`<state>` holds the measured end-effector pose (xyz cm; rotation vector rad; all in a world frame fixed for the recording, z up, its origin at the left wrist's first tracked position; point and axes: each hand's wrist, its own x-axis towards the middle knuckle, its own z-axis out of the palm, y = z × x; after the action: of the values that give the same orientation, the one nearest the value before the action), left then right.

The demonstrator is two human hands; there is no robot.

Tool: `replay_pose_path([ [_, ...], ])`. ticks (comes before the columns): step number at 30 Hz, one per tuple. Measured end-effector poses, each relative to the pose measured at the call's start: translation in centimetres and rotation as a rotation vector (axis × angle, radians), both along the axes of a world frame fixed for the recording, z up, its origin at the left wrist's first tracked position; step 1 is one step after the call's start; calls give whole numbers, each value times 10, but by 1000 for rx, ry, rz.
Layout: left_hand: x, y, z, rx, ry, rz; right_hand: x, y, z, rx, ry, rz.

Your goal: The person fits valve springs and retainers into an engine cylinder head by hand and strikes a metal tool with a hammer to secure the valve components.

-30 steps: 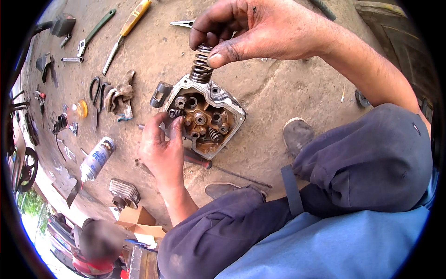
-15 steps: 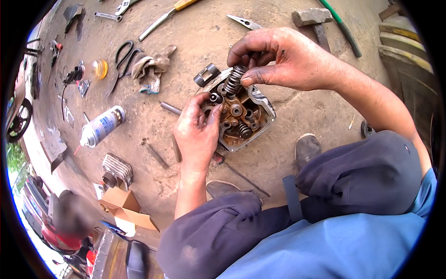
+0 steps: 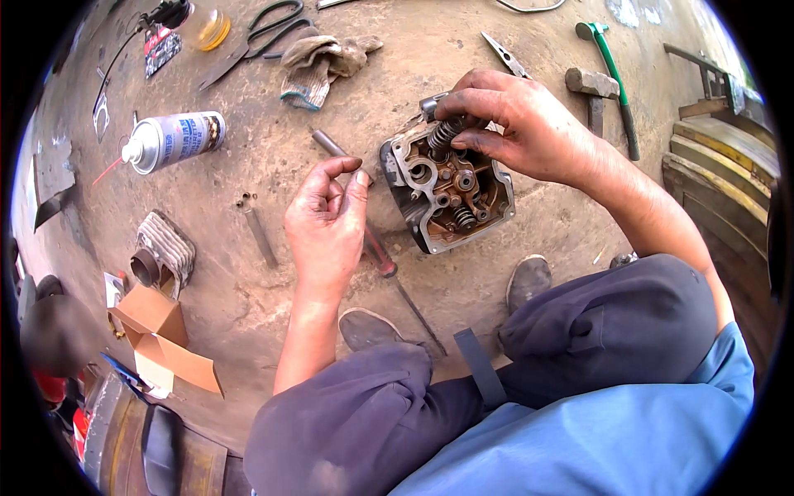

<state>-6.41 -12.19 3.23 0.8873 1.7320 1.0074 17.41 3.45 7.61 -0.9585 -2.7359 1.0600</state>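
Dark trousers (image 3: 595, 331) are nearest; past them is the left hand (image 3: 327, 219), its thumb and forefinger tips close together, and whether they hold something small, I cannot tell. Farther, to its right, lies the engine part (image 3: 475, 198). At this part's far side the right hand, the nearer one (image 3: 533, 124), pinches the spring (image 3: 442, 139), which leans with its top toward that palm. Beyond are pliers (image 3: 506, 56) and a hammer (image 3: 592, 84)
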Motion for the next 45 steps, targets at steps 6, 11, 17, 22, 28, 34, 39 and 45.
replay_pose_path([
  [6,-20,-14,-1,9,26,27,-15,-1,7,76,-46,49],
  [11,-29,-20,-4,10,-1,64,-18,-3,7,57,-115,99],
  [17,-30,-23,-2,28,-6,58,-22,-16,4,53,-268,125],
  [22,-37,-25,2,27,-9,62,-13,-14,0,47,-167,79],
  [28,-29,-19,5,51,-11,27,-13,-15,-11,41,-164,32],
  [34,-20,-18,8,8,-95,-11,-14,-22,-20,54,-83,-14],
  [39,-14,-16,12,19,-93,-67,-8,-25,-17,54,-66,-37],
  [45,-15,-29,6,-30,-326,-53,-3,-23,-15,44,19,-82],
])
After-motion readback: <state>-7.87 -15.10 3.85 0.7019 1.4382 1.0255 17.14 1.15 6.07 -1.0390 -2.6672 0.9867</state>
